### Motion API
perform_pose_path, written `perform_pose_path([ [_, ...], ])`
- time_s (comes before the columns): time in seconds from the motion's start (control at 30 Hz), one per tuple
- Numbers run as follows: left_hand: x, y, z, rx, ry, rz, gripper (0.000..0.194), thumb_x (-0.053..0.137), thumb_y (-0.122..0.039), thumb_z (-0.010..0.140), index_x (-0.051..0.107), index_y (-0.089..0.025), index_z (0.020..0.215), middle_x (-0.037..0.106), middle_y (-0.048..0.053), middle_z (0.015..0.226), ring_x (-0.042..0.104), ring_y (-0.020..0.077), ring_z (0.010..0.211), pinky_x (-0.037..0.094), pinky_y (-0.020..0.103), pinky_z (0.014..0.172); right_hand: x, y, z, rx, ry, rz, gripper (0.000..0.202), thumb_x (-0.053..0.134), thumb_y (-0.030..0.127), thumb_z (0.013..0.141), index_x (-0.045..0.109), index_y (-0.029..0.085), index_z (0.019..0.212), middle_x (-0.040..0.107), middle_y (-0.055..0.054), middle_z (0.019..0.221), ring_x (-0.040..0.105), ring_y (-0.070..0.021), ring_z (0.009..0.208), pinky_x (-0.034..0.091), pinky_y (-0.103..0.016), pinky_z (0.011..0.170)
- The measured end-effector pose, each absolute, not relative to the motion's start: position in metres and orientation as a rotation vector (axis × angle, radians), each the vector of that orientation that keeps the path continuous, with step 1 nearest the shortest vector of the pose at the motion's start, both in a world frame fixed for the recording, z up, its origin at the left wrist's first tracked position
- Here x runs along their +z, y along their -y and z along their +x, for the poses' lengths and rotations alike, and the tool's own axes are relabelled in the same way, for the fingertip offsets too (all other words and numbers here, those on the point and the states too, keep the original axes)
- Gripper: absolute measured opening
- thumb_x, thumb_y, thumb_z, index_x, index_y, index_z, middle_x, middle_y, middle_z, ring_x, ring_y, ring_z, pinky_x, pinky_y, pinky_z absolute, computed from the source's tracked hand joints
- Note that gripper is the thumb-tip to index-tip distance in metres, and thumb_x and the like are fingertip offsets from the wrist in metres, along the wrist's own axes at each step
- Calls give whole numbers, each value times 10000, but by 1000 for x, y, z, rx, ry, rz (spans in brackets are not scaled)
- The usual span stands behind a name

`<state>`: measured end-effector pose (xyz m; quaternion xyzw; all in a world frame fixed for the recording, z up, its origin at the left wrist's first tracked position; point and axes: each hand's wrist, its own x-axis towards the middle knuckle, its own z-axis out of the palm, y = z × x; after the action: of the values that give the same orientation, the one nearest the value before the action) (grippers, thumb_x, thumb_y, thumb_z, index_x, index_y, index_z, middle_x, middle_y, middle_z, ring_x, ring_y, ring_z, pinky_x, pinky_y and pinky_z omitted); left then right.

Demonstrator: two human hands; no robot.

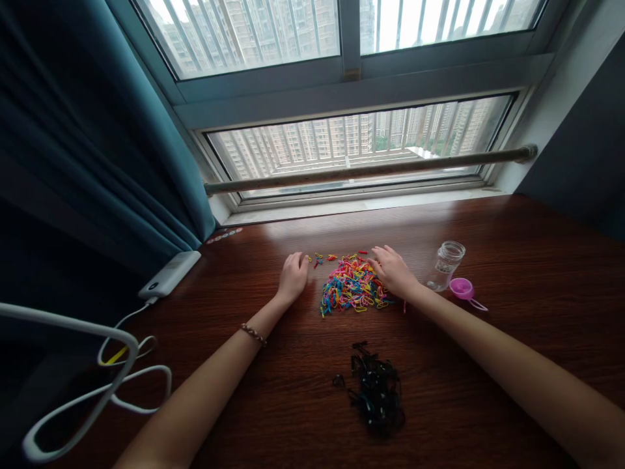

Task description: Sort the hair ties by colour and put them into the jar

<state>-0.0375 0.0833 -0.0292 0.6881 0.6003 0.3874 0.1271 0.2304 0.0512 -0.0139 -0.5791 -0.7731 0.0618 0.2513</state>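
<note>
A heap of small multicoloured rubber bands (352, 286) lies on the dark wooden table. At its right edge is my right hand (392, 268), palm down and fingers apart, with the fingertips touching or just over the bands. My left hand (293, 277) rests on the table to the left of the heap, fingers loosely extended, nothing visibly held. A few stray bands (332, 257) lie between the hands at the back. Closer to me is a separate pile of black rubber bands (377, 394).
Right of my right hand stands a clear jar (446, 264) without a lid; a pink lid with a loop (462, 288) lies beside it. At left are a white power bank (170, 273) and white cable (141, 384). A metal rail (366, 172) crosses the window behind.
</note>
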Motion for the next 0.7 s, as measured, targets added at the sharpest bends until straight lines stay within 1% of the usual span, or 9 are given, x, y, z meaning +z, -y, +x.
perform_pose_path([
  [0.07, -34, -86, -34, 1047, -1710, 2039, 373, 434, -380, 829, 546, -102, 1050, 531, 152, 1174, 416, 277, 1168, 277, 440, 1008, -24, -56, 234, 162, 2140, -1665, 469, 340, 409, 871, 483, 103, 1196, 442, -159, 1285, 312, -294, 1237, 279, -477, 987],
  [0.13, -36, -87, -23, 976, -1648, 2088, 363, 436, -379, 829, 541, -133, 1075, 521, 119, 1205, 408, 250, 1184, 277, 411, 1019, -29, -56, 230, 167, 2205, -1614, 471, 329, 416, 874, 484, 112, 1198, 410, -158, 1311, 310, -285, 1241, 274, -469, 993],
  [0.27, -28, -80, 7, 844, -1313, 2229, 382, 351, -378, 869, 519, -161, 1135, 530, 82, 1205, 463, 201, 1136, 334, 353, 992, -25, -45, 219, 251, 2341, -1287, 464, 327, 401, 881, 461, 113, 1218, 439, -150, 1289, 369, -227, 1209, 297, -396, 1005],
  [0.37, -18, -70, 21, 808, -1027, 2219, 391, 341, -376, 873, 518, -162, 1150, 553, 75, 1180, 501, 191, 1089, 366, 330, 965, -16, -31, 217, 277, 2430, -1054, 490, 395, 438, 850, 448, 133, 1230, 438, -144, 1290, 361, -230, 1213, 305, -405, 1003],
  [0.47, -11, -61, 22, 834, -910, 2128, 372, 356, -381, 866, 575, -168, 1078, 612, 66, 1087, 552, 200, 1011, 407, 335, 916, -6, -14, 222, 260, 2508, -910, 505, 438, 444, 830, 423, 172, 1255, 418, -120, 1311, 325, -224, 1237, 285, -407, 1016],
  [0.53, -8, -56, 19, 896, -923, 2045, 369, 368, -393, 858, 603, -165, 1030, 639, 67, 1026, 577, 209, 962, 422, 345, 891, -2, -4, 228, 235, 2503, -950, 484, 422, 428, 843, 407, 198, 1268, 407, -102, 1323, 309, -216, 1246, 275, -405, 1022],
  [0.6, -4, -53, 14, 953, -962, 1960, 374, 383, -406, 849, 604, -161, 1026, 651, 77, 989, 586, 216, 944, 423, 360, 888, -2, 5, 236, 185, 2448, -1118, 486, 399, 434, 849, 386, 215, 1283, 382, -102, 1340, 279, -234, 1260, 271, -431, 1015],
  [0.67, 1, -49, 9, 949, -988, 1944, 382, 407, -417, 835, 581, -168, 1067, 640, 90, 1016, 569, 225, 986, 405, 380, 913, -7, 12, 244, 115, 2363, -1368, 539, 403, 477, 831, 368, 207, 1297, 333, -126, 1365, 235, -292, 1271, 267, -483, 993],
  [0.7, 3, -47, 5, 919, -996, 1987, 400, 441, -426, 817, 556, -179, 1109, 614, 98, 1076, 537, 232, 1044, 383, 392, 939, -11, 14, 248, 82, 2318, -1499, 579, 411, 505, 815, 366, 193, 1300, 310, -146, 1373, 213, -330, 1272, 264, -509, 979],
])
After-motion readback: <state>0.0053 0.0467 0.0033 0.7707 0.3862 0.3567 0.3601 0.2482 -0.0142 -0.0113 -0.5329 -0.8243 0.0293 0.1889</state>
